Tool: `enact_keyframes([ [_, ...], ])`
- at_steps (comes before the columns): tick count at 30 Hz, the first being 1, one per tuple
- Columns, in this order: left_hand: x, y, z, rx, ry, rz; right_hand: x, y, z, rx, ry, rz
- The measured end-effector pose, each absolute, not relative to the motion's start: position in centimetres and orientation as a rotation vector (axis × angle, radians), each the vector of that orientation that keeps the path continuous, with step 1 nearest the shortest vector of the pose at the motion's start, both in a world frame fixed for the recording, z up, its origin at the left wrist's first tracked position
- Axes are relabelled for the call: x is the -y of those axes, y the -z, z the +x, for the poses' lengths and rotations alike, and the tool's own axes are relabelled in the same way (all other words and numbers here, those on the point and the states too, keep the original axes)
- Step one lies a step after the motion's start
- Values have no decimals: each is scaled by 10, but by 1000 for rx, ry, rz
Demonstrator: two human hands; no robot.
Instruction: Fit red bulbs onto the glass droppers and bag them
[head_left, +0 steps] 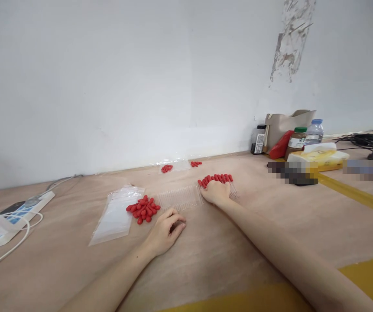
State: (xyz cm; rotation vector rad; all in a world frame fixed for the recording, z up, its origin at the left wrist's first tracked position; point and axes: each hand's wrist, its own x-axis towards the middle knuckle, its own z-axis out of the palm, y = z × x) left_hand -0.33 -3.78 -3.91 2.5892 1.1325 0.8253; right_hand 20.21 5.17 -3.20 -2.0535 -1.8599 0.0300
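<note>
My right hand (pixel 217 192) reaches over a row of clear thin tubes topped with red rubber bulbs (pixel 222 177), like droppers. Its fingers are bent down and closed at the row's left end; what they hold is hidden. Left of it lies a row of bare clear tubes (pixel 180 197), side by side. My left hand (pixel 166 232) rests on the table just in front of these tubes, fingers loosely curled, thumb apart, holding nothing. A pile of loose red bulbs (pixel 143 209) is beside it, partly over the edge of clear plastic bags (pixel 115 214).
Small groups of red bulbs (pixel 167 168) lie on clear plastic near the wall. At left is a power strip (pixel 20 219) with white cables. Bottles, a green-lidded jar (pixel 296 143), a grey bag (pixel 285 125) and a yellow tissue pack (pixel 319 159) stand at right.
</note>
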Motion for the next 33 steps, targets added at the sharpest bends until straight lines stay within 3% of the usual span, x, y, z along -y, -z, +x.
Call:
enact_keyframes([
  [12,38,37,-2,-1144,-802,2591,-43,19,190,1982,-80,-1957],
  [26,38,31,-3,-1193,-864,2610,-60,4,172,2003,-402,-2090],
  [31,8,1,-65,-1859,-1147,2309,-38,-7,194,2070,-452,-1918],
  [33,-5,-7,-100,-2096,-1002,2115,-26,-5,209,2066,-394,-1737],
])
